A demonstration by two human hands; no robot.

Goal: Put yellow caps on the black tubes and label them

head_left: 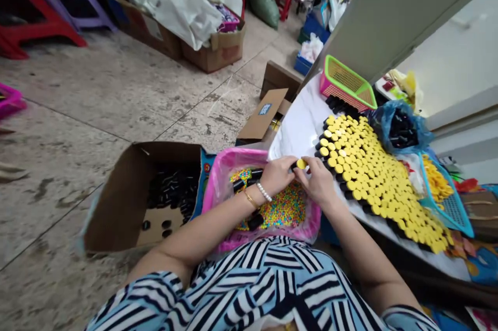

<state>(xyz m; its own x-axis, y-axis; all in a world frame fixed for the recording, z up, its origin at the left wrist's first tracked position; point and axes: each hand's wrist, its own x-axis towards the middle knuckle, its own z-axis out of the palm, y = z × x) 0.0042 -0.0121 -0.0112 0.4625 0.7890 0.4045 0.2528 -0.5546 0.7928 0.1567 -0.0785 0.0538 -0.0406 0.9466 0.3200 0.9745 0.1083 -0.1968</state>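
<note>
My left hand (pixel 277 174) and my right hand (pixel 319 180) meet over the edge of a white table (pixel 299 123), both pinched on one small black tube with a yellow cap (pixel 300 164). Just to the right stands a dense block of yellow-capped black tubes (pixel 373 170) on the table. Below my hands sits a pink basin (pixel 221 175) of small multicoloured beads (pixel 288 206) with a few uncapped black tubes (pixel 251 175) lying in it. My left wrist wears a pearl bracelet and a gold bangle.
An open cardboard box (pixel 128 201) of black tubes sits on the floor at left. A pink and green basket (pixel 346 84), a blue bag of black parts (pixel 402 128) and a blue tray of yellow caps (pixel 439 185) stand on the table. Boxes, stools and a seated person lie beyond.
</note>
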